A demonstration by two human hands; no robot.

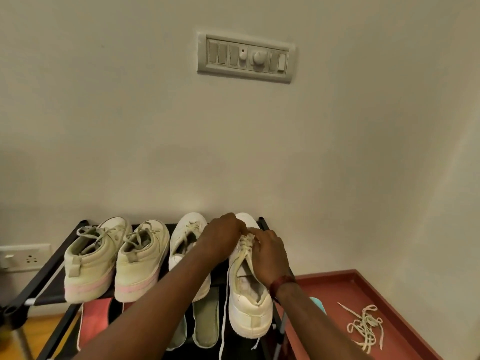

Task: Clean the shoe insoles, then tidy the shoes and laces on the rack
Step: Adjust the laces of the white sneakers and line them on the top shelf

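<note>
**Step in hand:** tidying phase, lacing.

- The white shoe (249, 307) stands at the right end of the top shelf of the rack (49, 268), heel toward the camera.
- The left hand (223, 237) and the right hand (270, 253) meet over its tongue. Their fingers are curled, each pinching the lace (245, 242).
- Loose lace ends hang past the rack's front edge.
- Three other shoes (140, 261) occupy the rest of the rack's top shelf.
- The insoles (206, 320) lie on the rack's lower shelf.
- A separate lace (366, 328) lies on the red tray (389, 294) just right of the rack.

**Next move, as judged:** draw the lace even through the eyelets, then tie or tuck the hanging ends.

**Markings:** no brand, label or writing is legible.
</note>
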